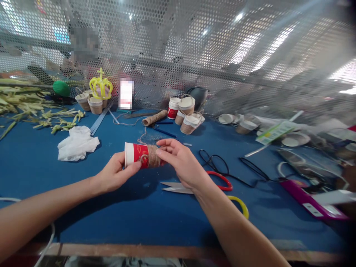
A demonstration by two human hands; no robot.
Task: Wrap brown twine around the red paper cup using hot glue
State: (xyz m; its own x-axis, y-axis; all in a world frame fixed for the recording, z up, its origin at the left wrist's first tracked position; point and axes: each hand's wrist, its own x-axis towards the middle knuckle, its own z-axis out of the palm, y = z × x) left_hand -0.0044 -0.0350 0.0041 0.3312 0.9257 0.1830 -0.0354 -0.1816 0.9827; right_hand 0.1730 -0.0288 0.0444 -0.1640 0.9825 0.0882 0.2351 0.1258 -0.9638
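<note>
My left hand (pixel 118 171) is closed round the rim end of a red and white paper cup (pixel 137 152), which lies sideways above the table. Brown twine (pixel 154 156) is wound in tight rows round the cup's base end, with a small loop lying on the red part. At that end, the fingers of my right hand (pixel 180 161) are bent in and press on the twine; the fingertips are partly hidden. A loose strand runs back from the cup towards a twine roll (pixel 155 118). Below my right wrist lie scissors (pixel 178 187) with red and yellow handles.
Twine-wrapped cups (pixel 190 124) stand behind, others (pixel 96 105) at the back left by a yellow crown (pixel 101 87). A crumpled white tissue (pixel 78 144) lies left. A black cord (pixel 214 163) and a purple glue-gun-like tool or box (pixel 303 196) lie right. Perforated mesh (pixel 167 55) closes the back.
</note>
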